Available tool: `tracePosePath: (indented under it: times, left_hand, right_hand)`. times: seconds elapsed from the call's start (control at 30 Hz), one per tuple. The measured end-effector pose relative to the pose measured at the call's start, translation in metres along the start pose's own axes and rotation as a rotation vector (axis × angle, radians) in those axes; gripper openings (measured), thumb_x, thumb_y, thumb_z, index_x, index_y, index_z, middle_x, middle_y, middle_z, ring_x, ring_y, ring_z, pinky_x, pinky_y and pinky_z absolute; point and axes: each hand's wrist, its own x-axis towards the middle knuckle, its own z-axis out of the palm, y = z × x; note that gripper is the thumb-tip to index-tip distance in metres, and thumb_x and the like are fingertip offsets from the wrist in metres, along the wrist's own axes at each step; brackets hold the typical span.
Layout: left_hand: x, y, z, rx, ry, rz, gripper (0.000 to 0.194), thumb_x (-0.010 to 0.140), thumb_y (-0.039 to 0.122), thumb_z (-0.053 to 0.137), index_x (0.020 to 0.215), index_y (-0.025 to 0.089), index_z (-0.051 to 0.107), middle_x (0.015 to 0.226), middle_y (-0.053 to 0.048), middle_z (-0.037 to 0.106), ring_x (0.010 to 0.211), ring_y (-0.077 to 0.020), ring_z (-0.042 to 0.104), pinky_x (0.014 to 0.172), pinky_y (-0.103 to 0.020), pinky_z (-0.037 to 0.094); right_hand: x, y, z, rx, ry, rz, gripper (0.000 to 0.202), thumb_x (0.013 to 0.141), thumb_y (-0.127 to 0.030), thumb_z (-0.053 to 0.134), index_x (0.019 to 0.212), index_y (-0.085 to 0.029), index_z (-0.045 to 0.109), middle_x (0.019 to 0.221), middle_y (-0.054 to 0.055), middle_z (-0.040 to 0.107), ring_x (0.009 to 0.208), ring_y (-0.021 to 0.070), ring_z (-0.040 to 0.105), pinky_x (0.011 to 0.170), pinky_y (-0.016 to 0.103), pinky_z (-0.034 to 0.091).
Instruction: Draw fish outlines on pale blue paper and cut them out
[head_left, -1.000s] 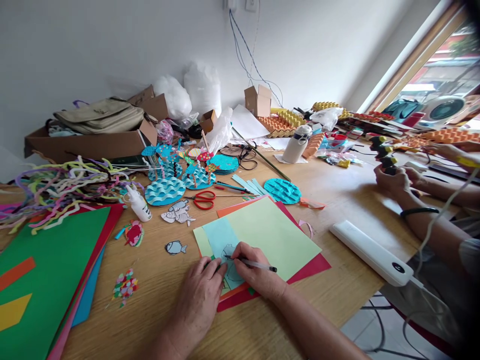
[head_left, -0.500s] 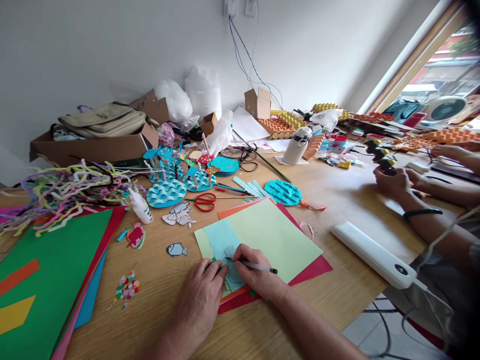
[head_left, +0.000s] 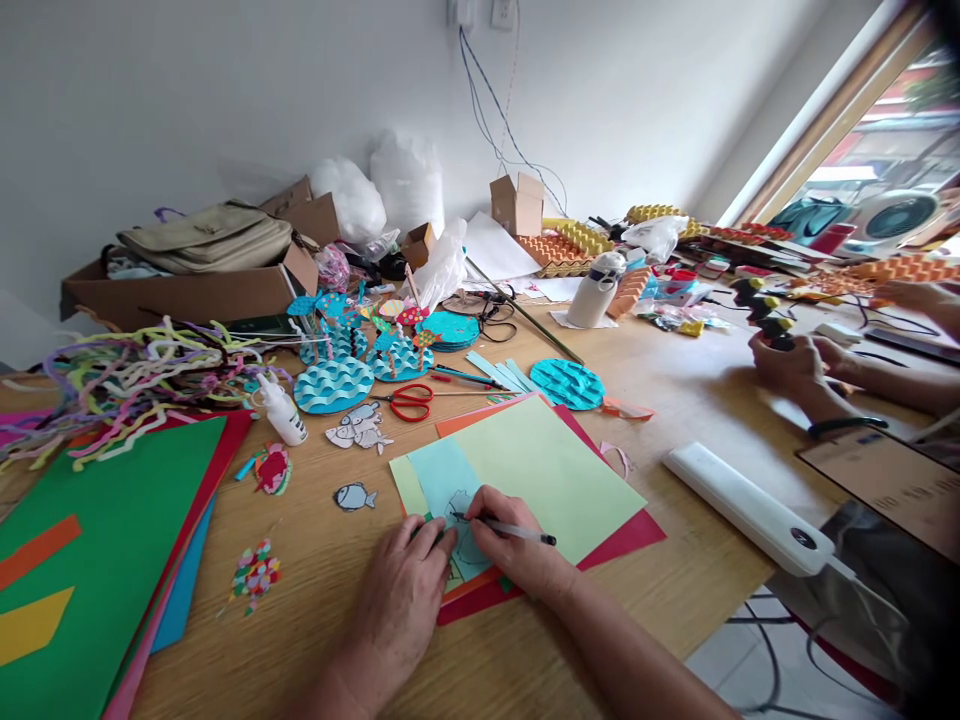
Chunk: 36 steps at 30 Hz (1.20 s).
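My right hand (head_left: 517, 545) is closed round a pen (head_left: 517, 530) with a clear barrel and black end. Its tip rests on a light blue paper strip (head_left: 442, 465), where a dark outline of a fish-like shape is drawn, partly covered by my fingers. My left hand (head_left: 409, 580) lies flat with bent fingers at the strip's lower left edge, pressing on the paper. Under the strip is a pale green sheet (head_left: 555, 470) over orange and red sheets. Left of my hands lie a cut-out grey fish (head_left: 355, 497) and several white fish cut-outs (head_left: 360, 428).
Red-handled scissors (head_left: 411, 402), a glue bottle (head_left: 282, 412) and blue wavy discs (head_left: 334, 385) stand beyond the hands. Coloured sheets (head_left: 142, 500) lie left, a white power bank (head_left: 742, 510) right. Another person's hands (head_left: 795, 370) hold a dark object; a phone (head_left: 885, 480) juts in.
A phone has come into view at the lower right. My hands and the pen look almost unmoved on the paper.
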Motion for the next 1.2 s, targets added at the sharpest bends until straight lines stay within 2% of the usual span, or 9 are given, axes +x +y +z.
tracePosePath:
  times: [0.53,0.7,0.87,0.97,1.2]
  left_hand:
    - [-0.001,-0.002,0.003,0.018,0.036,0.03,0.035,0.084,0.009,0.046,0.116,0.019,0.055,0.116,-0.006,0.059,0.106,-0.0251,0.049,0.087,-0.044,0.048]
    - [-0.001,-0.002,0.003,0.024,0.034,0.034,0.037,0.083,0.009,0.048,0.118,0.018,0.055,0.115,-0.006,0.059,0.105,-0.0265,0.048,0.087,-0.045,0.048]
    - [0.0,-0.002,0.003,0.033,0.03,0.041,0.037,0.081,0.006,0.05,0.116,0.016,0.056,0.116,-0.006,0.059,0.105,-0.0265,0.048,0.088,-0.044,0.048]
    - [0.0,-0.002,0.002,0.038,0.044,0.047,0.035,0.081,0.007,0.052,0.114,0.016,0.057,0.114,-0.006,0.06,0.105,-0.0268,0.049,0.088,-0.044,0.048]
    - [-0.001,-0.007,0.001,0.024,0.092,0.107,0.03,0.081,0.008,0.05,0.109,0.014,0.058,0.112,-0.008,0.063,0.102,-0.0271,0.053,0.085,-0.045,0.05]
  right_hand:
    - [0.0,-0.001,0.0,-0.004,0.006,0.002,0.012,0.07,-0.007,0.043,0.071,-0.019,0.046,0.06,-0.005,0.046,0.053,0.0092,0.039,0.052,0.02,0.033]
    - [0.001,-0.002,0.0,0.017,0.003,-0.004,0.012,0.069,-0.008,0.043,0.071,-0.019,0.047,0.057,-0.006,0.042,0.051,0.0088,0.037,0.051,0.02,0.032]
    - [0.001,-0.002,-0.006,0.12,0.075,0.056,0.008,0.07,-0.012,0.043,0.071,-0.019,0.048,0.056,-0.005,0.044,0.05,0.0091,0.036,0.048,0.02,0.031]
    - [0.0,-0.007,-0.012,0.206,0.095,0.105,0.007,0.071,-0.014,0.042,0.072,-0.019,0.047,0.056,-0.005,0.047,0.05,0.0094,0.038,0.047,0.02,0.032]
    - [-0.016,-0.031,-0.029,0.116,0.046,0.144,0.01,0.07,-0.01,0.043,0.07,-0.019,0.048,0.055,-0.006,0.042,0.05,0.0093,0.034,0.047,0.02,0.028]
